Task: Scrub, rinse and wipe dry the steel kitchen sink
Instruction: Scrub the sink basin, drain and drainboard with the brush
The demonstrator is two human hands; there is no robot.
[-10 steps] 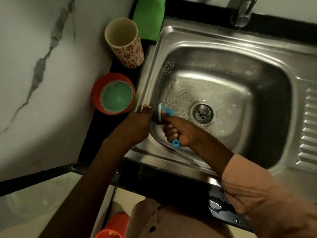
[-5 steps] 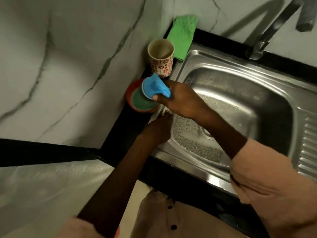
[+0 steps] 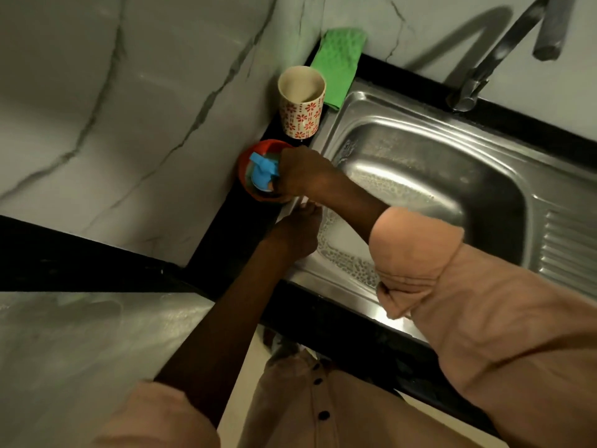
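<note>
Head view, looking down into a corner. Steel sink (image 3: 420,147) set in a black desk (image 3: 232,240) against marble-veined wall panels; rounded rectangular basin, brushed metal, ribbed draining board on its right side. Basin floor and near wall carry a film of beaded soap suds, pale and pebbly; the far wall looks duller, streaked.

Right hand (image 3: 303,173) reaches across the sink's left rim, fingers curled round a blue plastic scrubber (image 3: 262,171), whose round head sits inside an orange bowl (image 3: 248,156) holding pale green liquid. Bowl stands on the desk just beside the sink's left edge.

Left hand (image 3: 298,231) rests on the sink's left rim, fingers lying flat and together along the metal, holding nothing.

Behind the bowl: a cream cup (image 3: 302,103) with a red flower print, upright, near the sink's corner. Green textured cloth (image 3: 339,64) lies folded beyond it, in the back corner. Metal tap (image 3: 497,56) angles up at top right. Peach sleeves rolled at both arms.
</note>
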